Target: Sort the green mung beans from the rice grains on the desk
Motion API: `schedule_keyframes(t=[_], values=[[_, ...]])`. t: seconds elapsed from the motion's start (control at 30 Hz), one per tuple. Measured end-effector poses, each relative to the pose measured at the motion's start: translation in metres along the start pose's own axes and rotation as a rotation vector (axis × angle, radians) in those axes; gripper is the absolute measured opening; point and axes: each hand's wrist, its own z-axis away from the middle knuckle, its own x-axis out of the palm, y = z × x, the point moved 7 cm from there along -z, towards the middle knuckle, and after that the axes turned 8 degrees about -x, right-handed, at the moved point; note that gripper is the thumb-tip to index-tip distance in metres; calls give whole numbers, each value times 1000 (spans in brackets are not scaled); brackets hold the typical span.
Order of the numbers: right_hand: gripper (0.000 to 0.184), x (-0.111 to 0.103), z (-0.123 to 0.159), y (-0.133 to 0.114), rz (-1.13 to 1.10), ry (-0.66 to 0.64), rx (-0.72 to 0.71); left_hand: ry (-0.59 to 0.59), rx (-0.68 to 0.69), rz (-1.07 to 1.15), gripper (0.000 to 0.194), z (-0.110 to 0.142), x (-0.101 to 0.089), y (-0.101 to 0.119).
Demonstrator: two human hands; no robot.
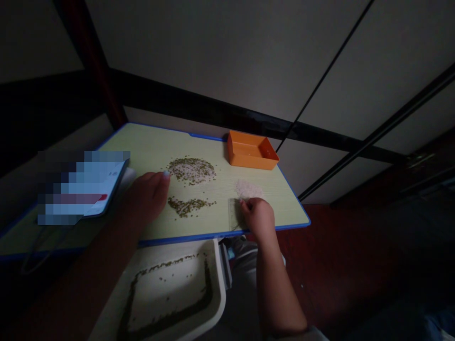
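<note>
My left hand (151, 195) rests at the left edge of a mixed heap of green beans and pale rice grains (192, 170). Its fingers are curled together, and anything between them is hidden. Just below that heap lies a smaller strip of green beans (186, 207). My right hand (260, 218) is closed in a pinch at the near edge of a small pile of pale rice grains (249, 188). Under and beside its fingers is a clear, flat plastic piece (233, 215) with straight edges. I cannot make out what the pinch holds.
An orange box (253, 161) stands at the table's far right corner. At the left a phone or tablet (99, 187) leans, partly pixelated. Below the blue-edged table (152, 137) sits a white tub (218, 303) with green beans in it. Cabinet panels rise behind.
</note>
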Motion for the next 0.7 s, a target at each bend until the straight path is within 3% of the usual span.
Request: schedule_keyframes(t=[0.2, 0.3, 0.47, 0.7], values=[[35, -14, -16, 20, 58, 30, 45, -9, 1, -11, 47, 0, 2, 0], [34, -22, -25, 16, 79, 25, -14, 3, 5, 0, 46, -1, 2, 0], [37, -25, -45, -25, 119, -56, -237, 8, 7, 24, 48, -1, 1, 0], [39, -13, -66, -101, 192, -144, -538, 46, 14, 18, 48, -1, -4, -1]])
